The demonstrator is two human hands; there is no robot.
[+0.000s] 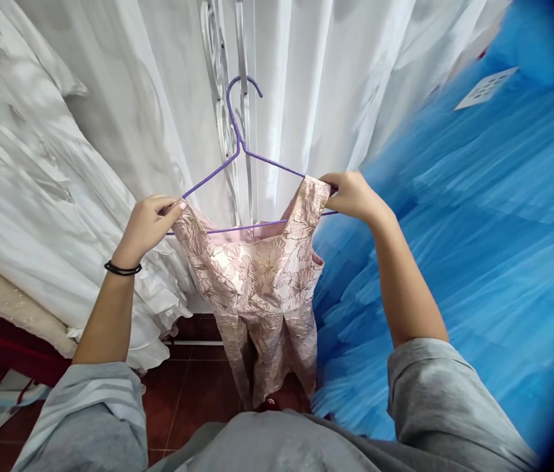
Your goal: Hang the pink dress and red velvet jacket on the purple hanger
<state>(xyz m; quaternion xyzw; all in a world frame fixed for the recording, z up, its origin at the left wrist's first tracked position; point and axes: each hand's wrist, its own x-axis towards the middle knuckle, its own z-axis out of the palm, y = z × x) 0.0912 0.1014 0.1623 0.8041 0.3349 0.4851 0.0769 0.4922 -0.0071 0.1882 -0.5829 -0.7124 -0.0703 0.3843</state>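
So closest in is a plain grey short-sleeved top (267, 446), and past its cuffs both bare hands are on the same thing. The left hand (147, 224), just above a thin black wristband (123, 269), has thumb and fingers pinched on one shoulder strap. The right hand (354, 195) has its fingers closed at the outer edge of the other strap; can't see how its thumb sits.

What they've got is a sleeveless pale-pink brocade dress with gold floral patterning (267, 269), hanging between the hands over a dark red tiled floor (183, 400). Its straps go over a thin purple wire-shaped hanger (273, 162), and the crossbar shows across the neckline.

My two cents: keep that pinch right at the strap tops, where the hanger arms run under, not down on the bodice, so the brocade doesn't crease. The right side sits a bit higher, so I'd level the shoulders and even out how far each strap sits along its arm. Mind the skirt on the right, it's right up by a puffy bright-blue tulle gown (454, 229) that could snag.

Further back, the hook overlaps a white scrolled metal stand (242, 46); can't tell if they touch. Behind that, white pleated drapes (296, 78).
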